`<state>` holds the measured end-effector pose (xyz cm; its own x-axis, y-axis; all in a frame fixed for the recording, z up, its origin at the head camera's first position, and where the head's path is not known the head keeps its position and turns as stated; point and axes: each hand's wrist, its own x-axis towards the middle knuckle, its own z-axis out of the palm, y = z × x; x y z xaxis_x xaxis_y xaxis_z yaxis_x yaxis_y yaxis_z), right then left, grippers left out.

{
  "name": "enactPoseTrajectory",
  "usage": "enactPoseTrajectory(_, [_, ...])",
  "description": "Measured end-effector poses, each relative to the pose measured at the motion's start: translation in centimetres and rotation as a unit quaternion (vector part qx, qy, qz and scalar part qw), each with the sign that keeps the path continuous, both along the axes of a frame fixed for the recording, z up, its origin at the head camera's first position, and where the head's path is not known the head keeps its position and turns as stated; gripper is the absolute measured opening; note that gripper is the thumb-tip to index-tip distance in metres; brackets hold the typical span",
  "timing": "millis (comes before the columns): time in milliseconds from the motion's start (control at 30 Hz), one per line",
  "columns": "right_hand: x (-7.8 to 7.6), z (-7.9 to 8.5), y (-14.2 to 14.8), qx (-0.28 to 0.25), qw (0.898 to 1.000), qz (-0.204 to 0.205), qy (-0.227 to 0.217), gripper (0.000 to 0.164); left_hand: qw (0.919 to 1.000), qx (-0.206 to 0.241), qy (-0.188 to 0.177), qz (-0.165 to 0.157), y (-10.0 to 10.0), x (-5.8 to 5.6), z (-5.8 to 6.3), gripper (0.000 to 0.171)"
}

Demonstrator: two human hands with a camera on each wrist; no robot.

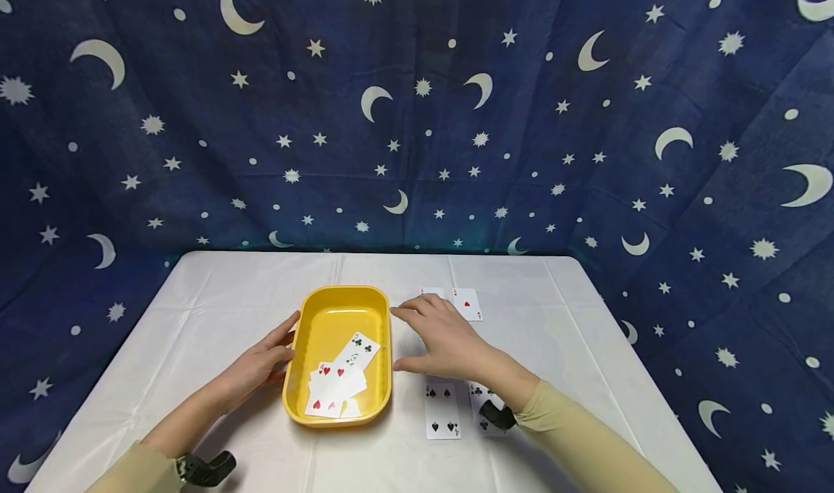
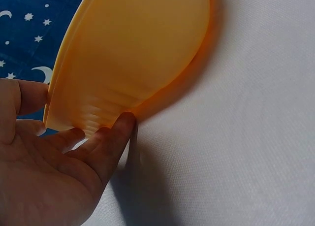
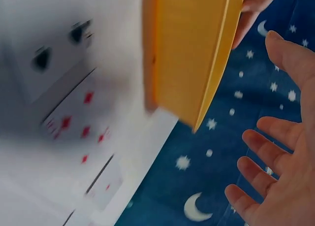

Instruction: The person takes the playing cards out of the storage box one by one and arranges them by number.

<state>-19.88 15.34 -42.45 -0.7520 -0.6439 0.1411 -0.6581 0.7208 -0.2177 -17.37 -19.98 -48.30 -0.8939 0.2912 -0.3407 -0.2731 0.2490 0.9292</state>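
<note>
The spread left hand (image 1: 263, 363) touches one yellow tray (image 1: 323, 330) holding at least three cards (image 1: 335, 388), the spread right hand (image 1: 446, 341) beside at least five table cards (image 1: 442, 412).

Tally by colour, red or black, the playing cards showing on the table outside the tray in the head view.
Red cards: 2, one partly behind the right hand
Black cards: 2
Total: 4
</note>
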Motion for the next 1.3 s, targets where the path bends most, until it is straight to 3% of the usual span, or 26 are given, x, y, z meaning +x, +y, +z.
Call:
enactPoseTrajectory(433, [0.0, -0.5, -6.8, 0.076, 0.995, 0.059, 0.017, 0.086, 1.0, 0.006, 0.005, -0.003, -0.2, -0.1, -0.4, 0.076])
enactPoseTrajectory(800, [0.2, -2.1, -10.1, 0.149, 0.986, 0.065, -0.022, 0.085, 1.0, 0.003, 0.004, -0.001, -0.2, 0.0, -0.2, 0.075])
enactPoseTrajectory(1067, [0.7, -3.4, -12.0, 0.228, 0.971, 0.068, -0.008, 0.073, 0.9999, 0.011, 0.007, -0.006, -0.3, -0.1, -0.3, 0.075])
enactPoseTrajectory(1300, [1.3, -4.3, -12.9, 0.272, 0.96, 0.07, 0.022, 0.076, 0.9997, 0.018, 0.014, -0.013, -0.5, 0.0, -0.2, 0.075])
